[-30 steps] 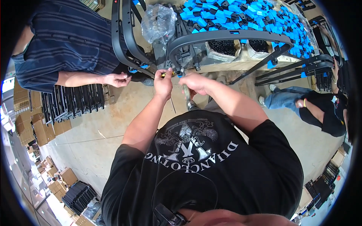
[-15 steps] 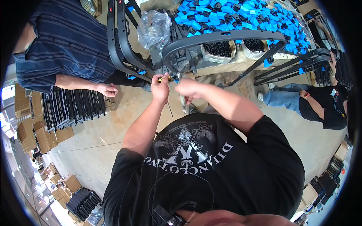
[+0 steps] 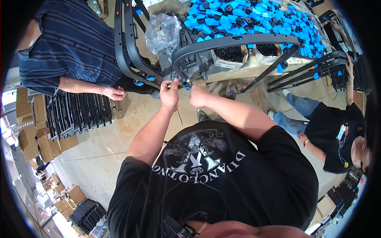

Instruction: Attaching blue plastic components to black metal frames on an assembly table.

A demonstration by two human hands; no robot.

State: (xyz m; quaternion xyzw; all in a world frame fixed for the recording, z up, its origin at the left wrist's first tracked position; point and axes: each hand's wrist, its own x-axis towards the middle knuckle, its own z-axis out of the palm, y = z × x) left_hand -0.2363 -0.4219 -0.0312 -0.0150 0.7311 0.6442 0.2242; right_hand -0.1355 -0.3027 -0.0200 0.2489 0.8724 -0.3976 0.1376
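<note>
My left hand [image 3: 169, 97] is closed around a screwdriver, whose yellow handle part [image 3: 170, 85] shows at the fingers and whose thin shaft [image 3: 179, 116] sticks out below. Beside it my right hand [image 3: 199, 96] is closed, with a silver-headed hand tool [image 3: 188, 81] showing at its far side; the tool's exact kind is hidden. Both hands are close to the lower end of a curved black metal frame [image 3: 238, 41], which arches up to the right over the table's edge.
Blue and black plastic parts [image 3: 238, 18] heap on the table, near boxes of small black pieces [image 3: 230, 64] and a clear plastic bag [image 3: 162, 33]. More black frames [image 3: 126, 43] stand left. A person in a striped shirt [image 3: 79, 51] is left; another [image 3: 331, 127] stands right.
My right hand has turned and shifted slightly, and the tool's handle below it is now out of sight. My left hand barely moved. The person at right has leaned further into view.
</note>
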